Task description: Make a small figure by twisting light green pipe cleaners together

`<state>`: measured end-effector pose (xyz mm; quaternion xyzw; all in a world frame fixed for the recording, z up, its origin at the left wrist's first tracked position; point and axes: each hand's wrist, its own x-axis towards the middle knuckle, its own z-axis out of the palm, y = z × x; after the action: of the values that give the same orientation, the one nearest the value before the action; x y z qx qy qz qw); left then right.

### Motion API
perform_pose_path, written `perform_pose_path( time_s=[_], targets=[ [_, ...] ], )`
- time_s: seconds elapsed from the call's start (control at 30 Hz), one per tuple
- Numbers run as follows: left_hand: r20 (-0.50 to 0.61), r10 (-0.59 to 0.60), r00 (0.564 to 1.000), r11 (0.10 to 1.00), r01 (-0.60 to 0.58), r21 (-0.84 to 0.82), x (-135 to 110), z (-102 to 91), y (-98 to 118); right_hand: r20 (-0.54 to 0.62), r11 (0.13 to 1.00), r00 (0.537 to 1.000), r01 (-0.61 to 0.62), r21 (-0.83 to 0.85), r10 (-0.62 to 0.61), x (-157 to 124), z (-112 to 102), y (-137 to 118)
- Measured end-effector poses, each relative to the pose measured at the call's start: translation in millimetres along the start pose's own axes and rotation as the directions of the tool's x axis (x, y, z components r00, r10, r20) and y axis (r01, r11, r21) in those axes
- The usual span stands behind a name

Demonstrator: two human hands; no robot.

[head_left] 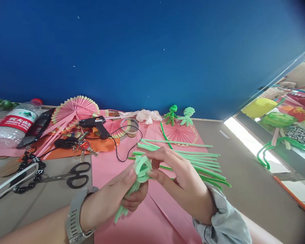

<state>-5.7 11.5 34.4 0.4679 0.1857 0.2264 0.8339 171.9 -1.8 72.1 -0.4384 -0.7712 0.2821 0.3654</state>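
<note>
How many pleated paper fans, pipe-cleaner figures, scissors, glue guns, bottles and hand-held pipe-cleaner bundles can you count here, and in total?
Pink pleated paper fans: 3
Green twisted pipe-cleaner figures: 2
Black-handled metal scissors: 1
Black plastic glue gun: 1
Clear plastic water bottle: 1
Light green pipe-cleaner bundle, gripped by left hand and right hand: 1
Total: 9

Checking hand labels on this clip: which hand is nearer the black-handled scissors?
Left. The left hand, gripping the green pipe-cleaner bundle, lies just right of the scissors; the right hand pinches the bundle's coil farther right.
</note>
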Motion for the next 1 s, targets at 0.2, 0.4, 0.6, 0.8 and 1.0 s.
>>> perform_pose_path(
  time_s=[0.2,0.4,0.6,0.8,1.0],
  targets=[
    [-0.108,0.117,0.987,0.982,-0.098,0.164,-4,1.9,-6,-0.044,0.996,0.998,-0.044,0.078,0.047,-3,9,-1],
    [-0.092,0.11,0.99,0.99,-0.102,0.095,-1,3.3,-3,-0.161,0.965,0.96,0.2,-0.171,-0.228,-8,8,-4],
    [-0.121,0.067,0.99,0.997,-0.071,-0.024,-1,4.4,-3,-0.063,0.862,0.935,0.295,-0.412,-0.35,-9,8,-4],
    [-0.169,0.052,0.984,0.983,-0.08,-0.168,-1,4.2,-3,0.025,0.809,0.937,0.314,-0.498,-0.348,-11,13,-8],
    [-0.055,-0.128,0.99,0.917,0.097,-0.388,-2,4.4,5,-0.018,0.886,0.945,0.299,-0.355,-0.327,-9,8,-6]
  ],
)
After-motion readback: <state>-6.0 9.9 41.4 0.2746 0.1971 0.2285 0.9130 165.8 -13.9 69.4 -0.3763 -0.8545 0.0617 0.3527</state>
